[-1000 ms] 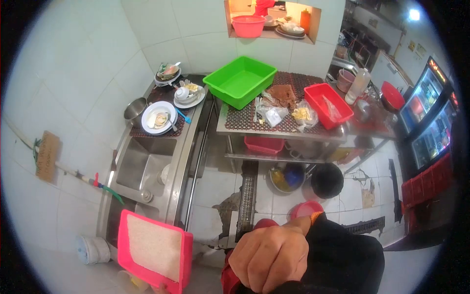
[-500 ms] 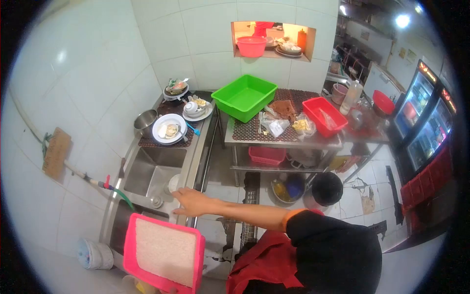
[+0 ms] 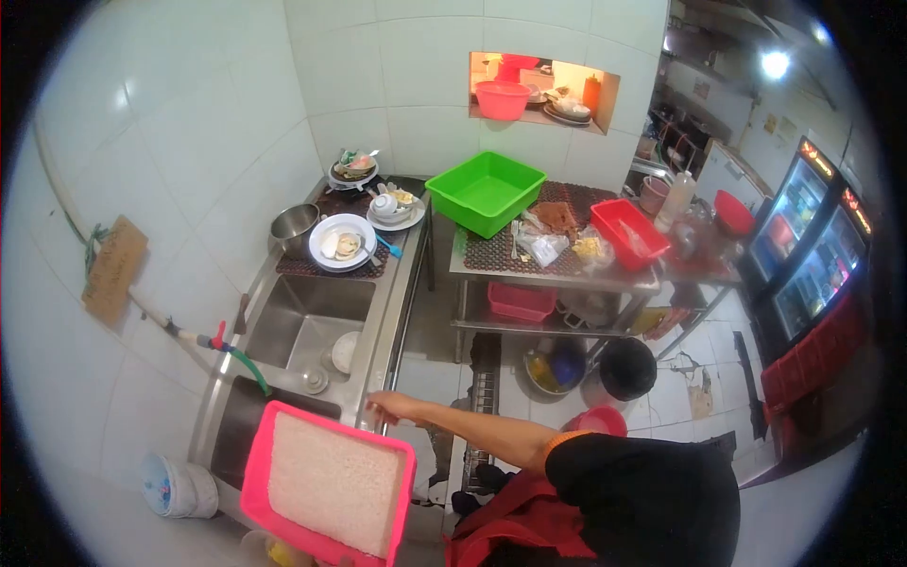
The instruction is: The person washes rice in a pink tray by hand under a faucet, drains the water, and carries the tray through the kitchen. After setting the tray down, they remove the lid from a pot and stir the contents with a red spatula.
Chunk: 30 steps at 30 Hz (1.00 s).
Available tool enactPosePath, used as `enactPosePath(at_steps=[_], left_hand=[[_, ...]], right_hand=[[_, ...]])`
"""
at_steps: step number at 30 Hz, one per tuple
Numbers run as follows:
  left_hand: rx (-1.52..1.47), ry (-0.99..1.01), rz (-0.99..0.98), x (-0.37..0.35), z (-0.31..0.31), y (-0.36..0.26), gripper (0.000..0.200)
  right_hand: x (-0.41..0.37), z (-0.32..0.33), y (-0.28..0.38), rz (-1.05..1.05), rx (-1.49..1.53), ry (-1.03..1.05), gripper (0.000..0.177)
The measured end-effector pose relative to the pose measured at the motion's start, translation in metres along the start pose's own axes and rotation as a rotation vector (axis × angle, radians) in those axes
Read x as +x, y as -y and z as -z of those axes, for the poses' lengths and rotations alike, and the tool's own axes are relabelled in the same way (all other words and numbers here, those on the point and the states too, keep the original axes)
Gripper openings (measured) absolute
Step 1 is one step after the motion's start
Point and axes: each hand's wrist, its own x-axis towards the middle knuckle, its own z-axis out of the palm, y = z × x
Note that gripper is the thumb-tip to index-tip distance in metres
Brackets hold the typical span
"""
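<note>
A pink rectangular tub (image 3: 255,472) filled with white grains that look like rice (image 3: 331,482) is tilted over the near sink basin. At the bottom edge of the view, a sliver of my left hand (image 3: 333,561) grips the tub's near rim; most of that hand is hidden. My right hand (image 3: 389,408) hovers by the counter's front edge, just beyond the tub's far right corner. Its fingers are loosely bent and apart, with nothing in them. A white round bowl or cup (image 3: 345,352) lies in the far sink basin (image 3: 307,312), beside a metal drain piece (image 3: 315,381).
Dirty plates (image 3: 342,243), a steel pot (image 3: 296,225) and stacked bowls (image 3: 389,210) stand beyond the sinks. A green tub (image 3: 487,194) and red basket (image 3: 630,231) sit on the steel table. A green hose (image 3: 250,371) hangs over the basin. A white bucket (image 3: 179,487) is at left.
My right hand has drawn back from beside the white bowl or cup in the far basin toward the counter's front edge. The tub appears slightly further right as the view shifted.
</note>
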Motion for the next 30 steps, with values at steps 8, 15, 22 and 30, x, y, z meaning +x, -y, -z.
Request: enactPosePath(at_steps=[8, 15, 22, 30], left_hand=[[-0.017, 0.029, -0.020, -0.002, 0.019, 0.018, 0.044], [-0.026, 0.025, -0.017, 0.003, 0.025, 0.018, 0.041], [-0.008, 0.077, -0.064, 0.013, 0.032, 0.015, 0.038], [0.014, 0.203, -0.170, -0.012, -0.009, 0.006, 0.035]], right_hand=[[0.021, -0.075, 0.019, 0.303, -0.591, -0.047, 0.055], [-0.048, -0.086, 0.014, 0.298, -0.602, -0.157, 0.044], [-0.114, -0.083, -0.038, 0.407, -0.513, -0.315, 0.037], [-0.223, -0.060, -0.077, 0.176, -0.277, -0.481, 0.030]])
